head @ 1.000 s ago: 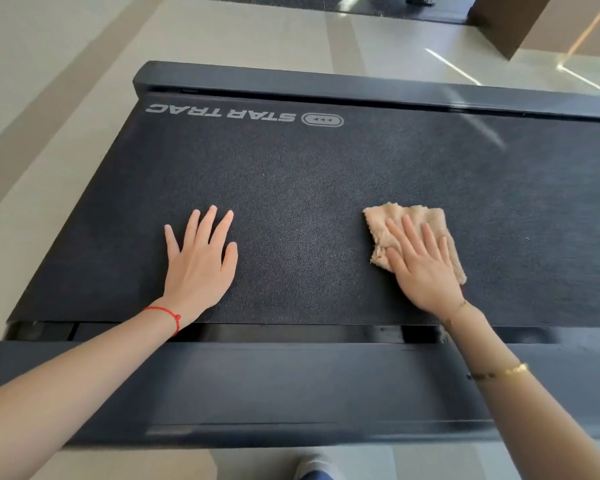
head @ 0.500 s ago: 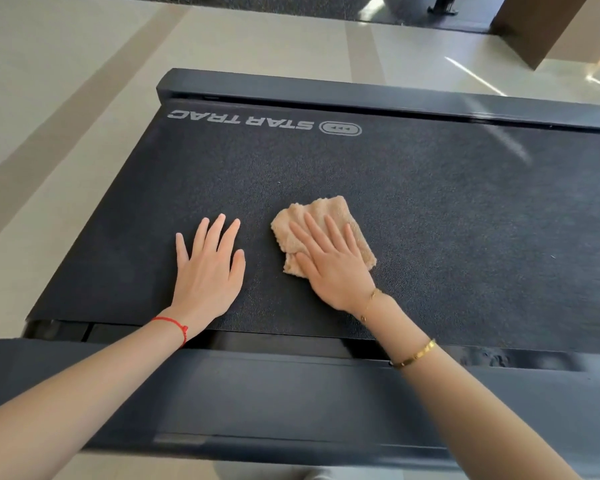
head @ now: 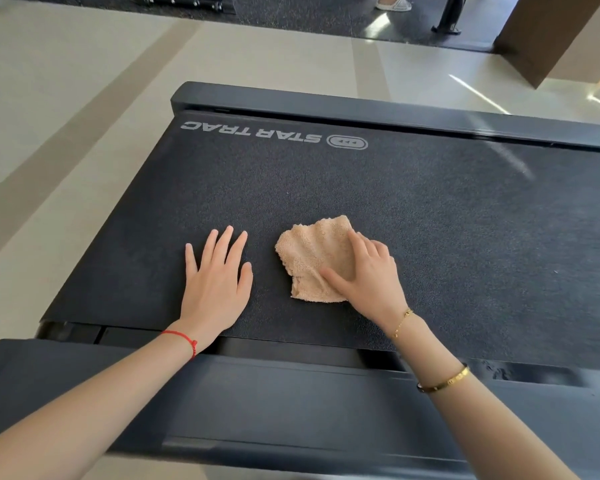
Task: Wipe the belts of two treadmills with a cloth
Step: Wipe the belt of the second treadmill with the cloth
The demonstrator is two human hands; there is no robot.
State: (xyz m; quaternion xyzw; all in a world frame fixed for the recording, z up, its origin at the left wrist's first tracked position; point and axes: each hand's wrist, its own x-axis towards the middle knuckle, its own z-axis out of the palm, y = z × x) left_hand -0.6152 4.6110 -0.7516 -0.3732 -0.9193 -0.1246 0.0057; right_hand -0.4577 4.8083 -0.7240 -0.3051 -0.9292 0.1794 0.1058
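Here the left hand (head: pixel 215 289) lies flat on the treadmill belt (head: pixel 447 237), fingers straight and slightly spread; just beside it, at its three o'clock but apart, the right hand (head: pixel 368 275) presses the beige terry cloth (head: pixel 309 258), fingers curled and gathering the fabric; the cloth sits on the belt's near half, the STAR TRAC logo (head: pixel 253 133) at its eleven o'clock.

Belt (head: pixel 430 220) matt, grainy; cloth (head: pixel 312 258) fluffy terry.

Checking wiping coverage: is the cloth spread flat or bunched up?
Bunched. The beige cloth lies rumpled with creases fanning from the right hand gathering it on the treadmill belt.
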